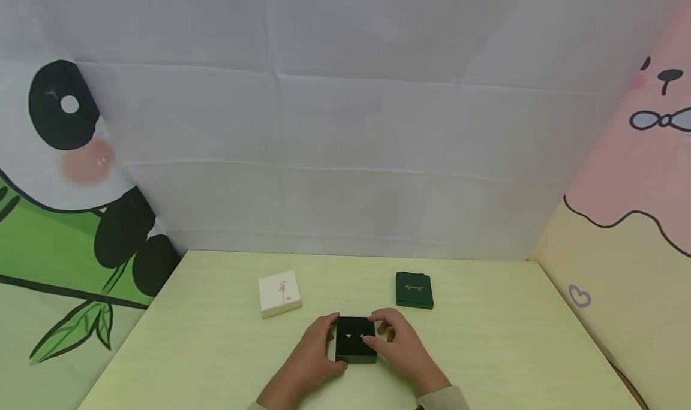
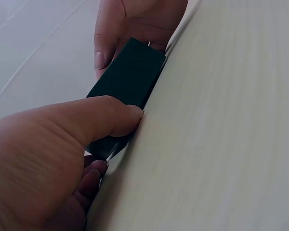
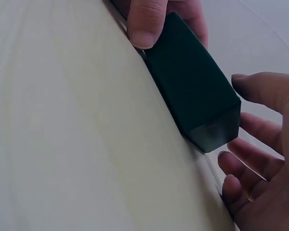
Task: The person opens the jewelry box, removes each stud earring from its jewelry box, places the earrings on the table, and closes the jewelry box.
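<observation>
A dark green jewelry box base (image 1: pixel 356 358) with a black insert sits on the table in front of me. Two small star-shaped earrings (image 1: pixel 348 336) show on the insert. My left hand (image 1: pixel 315 353) grips the box's left side, its thumb along the near face and its fingers round the far corner. On the other side, my right hand (image 1: pixel 402 344) reaches its index finger to the far right corner. Its thumb tip overlaps the right-hand earring in the head view. In the right wrist view its other fingers (image 3: pixel 253 159) hang loosely curled beside the box.
A dark green box lid (image 1: pixel 414 290) with gold lettering lies behind the right hand. Back left stands a white box (image 1: pixel 279 294) with a pink flower print. The pale yellow table (image 1: pixel 216 338) ends at a white cloth backdrop (image 1: pixel 351 188), with printed cloth along both sides.
</observation>
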Demonstrator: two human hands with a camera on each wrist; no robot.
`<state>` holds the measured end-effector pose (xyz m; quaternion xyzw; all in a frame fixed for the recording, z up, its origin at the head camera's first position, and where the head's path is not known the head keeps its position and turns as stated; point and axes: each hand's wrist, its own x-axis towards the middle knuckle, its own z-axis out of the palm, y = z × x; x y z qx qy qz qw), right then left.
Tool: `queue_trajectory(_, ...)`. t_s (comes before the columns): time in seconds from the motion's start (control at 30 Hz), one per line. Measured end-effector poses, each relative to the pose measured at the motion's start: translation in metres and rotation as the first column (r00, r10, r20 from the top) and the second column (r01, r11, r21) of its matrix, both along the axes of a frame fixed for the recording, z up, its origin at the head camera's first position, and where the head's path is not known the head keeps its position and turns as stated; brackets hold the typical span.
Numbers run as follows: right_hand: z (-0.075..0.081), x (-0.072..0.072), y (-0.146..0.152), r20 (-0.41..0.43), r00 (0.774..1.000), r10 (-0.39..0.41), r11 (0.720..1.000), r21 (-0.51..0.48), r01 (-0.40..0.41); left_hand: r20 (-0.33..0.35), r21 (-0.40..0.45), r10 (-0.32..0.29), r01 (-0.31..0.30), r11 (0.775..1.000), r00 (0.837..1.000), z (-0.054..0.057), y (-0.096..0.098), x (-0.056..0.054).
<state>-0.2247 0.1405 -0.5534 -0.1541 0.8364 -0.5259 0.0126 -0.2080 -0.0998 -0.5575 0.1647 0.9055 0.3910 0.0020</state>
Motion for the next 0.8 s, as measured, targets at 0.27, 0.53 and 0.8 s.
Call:
queue_trajectory(0.27,-0.008,-0.005,-0.006,-0.043,0.999,0.013,0.999,0.041,-0.011,-0.044,-0.001,-0.005,0.005,1.000,0.999,-0.003,0.001,-0.002)
queue_trajectory(0.53,-0.009,-0.007,-0.011,-0.090,0.995,0.036,0.998,0.057,-0.031,-0.053,0.005,-0.012,0.012,1.000,0.999,-0.002,0.001,-0.002)
queue_trajectory(0.8,-0.011,-0.009,-0.013,-0.090,0.996,0.015,0.994,0.106,-0.006,-0.034,0.001,-0.019,0.019,1.000,0.999,-0.002,0.001,-0.003)
